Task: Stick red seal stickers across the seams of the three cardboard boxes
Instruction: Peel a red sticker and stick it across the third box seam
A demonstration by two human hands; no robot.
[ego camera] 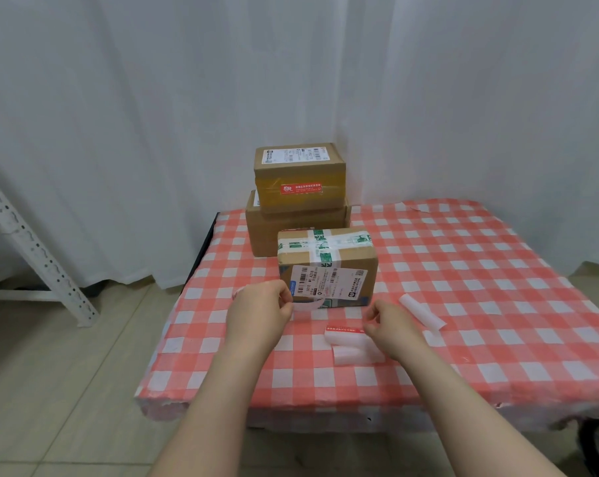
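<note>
Head view: left hand (256, 313) pinches pale strip (306, 307), right hand (392, 327) red sticker (344, 329), curled backing (421, 311) beside.

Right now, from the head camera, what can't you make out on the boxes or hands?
Head view:
1. Large plain cardboard box, bottom of the stack: front partly hidden by the green-taped cardboard box, top by the small cardboard box; any seal unseen.
2. Pale curled strip pinched by the left hand: blurred, sticker or backing unclear.
3. Right hand at the red sticker strip: contact hidden by its own fingers, grip unclear.
</note>
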